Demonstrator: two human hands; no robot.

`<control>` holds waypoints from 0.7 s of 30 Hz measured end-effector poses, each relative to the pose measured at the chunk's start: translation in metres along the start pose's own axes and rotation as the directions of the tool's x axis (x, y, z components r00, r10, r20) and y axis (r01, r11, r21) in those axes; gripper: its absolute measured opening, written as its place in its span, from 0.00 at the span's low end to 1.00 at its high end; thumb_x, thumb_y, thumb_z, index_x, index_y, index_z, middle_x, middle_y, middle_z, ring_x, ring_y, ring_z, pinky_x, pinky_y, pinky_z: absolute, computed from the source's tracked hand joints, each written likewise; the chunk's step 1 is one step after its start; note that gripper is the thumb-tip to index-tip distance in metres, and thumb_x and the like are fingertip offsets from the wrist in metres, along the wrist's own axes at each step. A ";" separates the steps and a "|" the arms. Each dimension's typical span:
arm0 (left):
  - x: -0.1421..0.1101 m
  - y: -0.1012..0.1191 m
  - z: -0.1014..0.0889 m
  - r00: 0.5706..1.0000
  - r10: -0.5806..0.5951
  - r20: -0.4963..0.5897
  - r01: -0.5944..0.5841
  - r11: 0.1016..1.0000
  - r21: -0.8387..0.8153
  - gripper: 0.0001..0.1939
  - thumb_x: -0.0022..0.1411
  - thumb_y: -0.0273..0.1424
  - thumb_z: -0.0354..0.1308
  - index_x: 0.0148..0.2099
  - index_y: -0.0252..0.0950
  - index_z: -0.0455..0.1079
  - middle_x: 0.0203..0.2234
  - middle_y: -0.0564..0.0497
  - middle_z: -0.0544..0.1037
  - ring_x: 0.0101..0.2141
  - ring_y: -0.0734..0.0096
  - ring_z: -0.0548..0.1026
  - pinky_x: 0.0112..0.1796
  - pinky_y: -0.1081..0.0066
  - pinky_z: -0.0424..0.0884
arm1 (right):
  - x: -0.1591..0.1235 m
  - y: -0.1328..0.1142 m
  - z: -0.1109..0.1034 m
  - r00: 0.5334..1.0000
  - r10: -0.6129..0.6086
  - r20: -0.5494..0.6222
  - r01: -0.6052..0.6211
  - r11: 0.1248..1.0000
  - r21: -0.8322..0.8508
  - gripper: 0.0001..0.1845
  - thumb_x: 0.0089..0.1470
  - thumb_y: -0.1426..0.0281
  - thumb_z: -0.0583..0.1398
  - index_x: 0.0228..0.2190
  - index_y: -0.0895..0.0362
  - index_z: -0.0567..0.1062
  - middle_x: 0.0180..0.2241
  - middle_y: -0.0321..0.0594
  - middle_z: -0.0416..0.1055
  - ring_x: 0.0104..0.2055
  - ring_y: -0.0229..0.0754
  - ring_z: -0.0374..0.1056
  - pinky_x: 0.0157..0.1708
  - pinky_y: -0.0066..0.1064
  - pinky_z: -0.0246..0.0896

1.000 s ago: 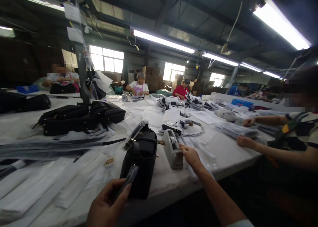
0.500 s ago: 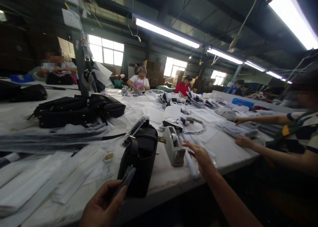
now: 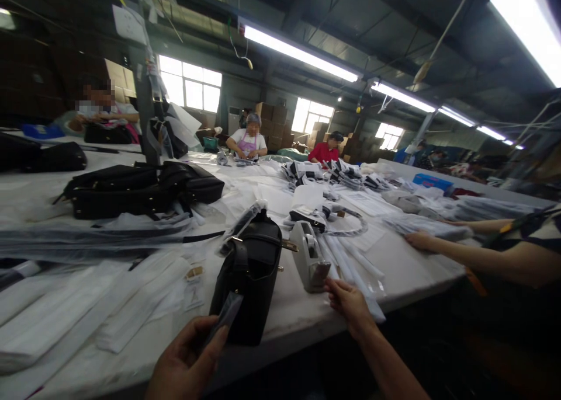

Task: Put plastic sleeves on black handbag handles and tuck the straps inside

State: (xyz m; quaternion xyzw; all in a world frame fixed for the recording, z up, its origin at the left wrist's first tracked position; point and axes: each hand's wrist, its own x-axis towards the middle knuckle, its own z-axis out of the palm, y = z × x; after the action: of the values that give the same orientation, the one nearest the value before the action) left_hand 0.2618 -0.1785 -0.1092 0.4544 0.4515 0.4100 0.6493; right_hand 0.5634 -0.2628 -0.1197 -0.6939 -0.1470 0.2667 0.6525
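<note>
My left hand [image 3: 188,353] is closed around a dark strap end wrapped in clear plastic [image 3: 228,313], held against the near side of a black handbag [image 3: 258,242]. The bag stands at the table's front edge, with gold-coloured fittings and a plastic-wrapped handle. To its right sits a grey tape dispenser [image 3: 307,254]. The fingers of my right hand [image 3: 350,303] are pinched at the dispenser's near, cutting end, on the tape; the tape's loose end is too small to see clearly.
Black bags [image 3: 144,190] lie at the left, behind white wrapped strips [image 3: 56,312]. Plastic-wrapped rolls [image 3: 355,265] lie right of the dispenser. A co-worker's hand [image 3: 421,240] rests on wrapped goods at the right. Several people work across the table.
My right hand has come down and closer to the dispenser's front end, and its spread fingers have closed into a pinch. My left hand still holds the wrapped strap. The co-worker at right has shifted.
</note>
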 end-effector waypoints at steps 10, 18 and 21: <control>0.003 -0.009 0.001 0.995 0.095 0.017 -0.095 0.995 0.004 0.20 0.48 0.44 0.69 0.37 0.35 0.73 0.22 0.55 0.73 0.19 0.78 0.66 0.20 0.80 0.62 | -0.107 -0.036 0.071 0.753 -0.162 0.637 0.241 0.970 -0.039 0.19 0.51 0.54 0.65 0.27 0.59 0.81 0.20 0.39 0.73 0.21 0.36 0.65 0.23 0.25 0.60; 0.001 -0.007 -0.002 0.970 0.231 0.073 -0.231 0.973 -0.018 0.17 0.51 0.42 0.68 0.35 0.34 0.75 0.26 0.50 0.78 0.29 0.69 0.74 0.30 0.75 0.68 | -0.115 -0.031 0.133 0.788 -0.100 0.607 0.269 0.943 -0.194 0.23 0.50 0.52 0.65 0.19 0.60 0.77 0.14 0.35 0.69 0.15 0.31 0.58 0.16 0.22 0.50; 0.000 -0.004 -0.006 0.987 0.115 0.116 -0.108 0.992 -0.060 0.20 0.48 0.44 0.69 0.37 0.34 0.75 0.18 0.56 0.71 0.19 0.77 0.65 0.21 0.79 0.59 | -0.111 -0.029 0.130 0.769 -0.092 0.633 0.297 0.928 -0.226 0.24 0.51 0.52 0.64 0.20 0.60 0.78 0.15 0.36 0.70 0.15 0.31 0.59 0.16 0.22 0.51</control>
State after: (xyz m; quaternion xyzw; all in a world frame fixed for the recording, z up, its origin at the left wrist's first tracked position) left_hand 0.2564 -0.1785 -0.1140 0.4851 0.3745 0.4298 0.6632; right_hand 0.4041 -0.2130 -0.0724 -0.6448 -0.4624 0.3801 0.4754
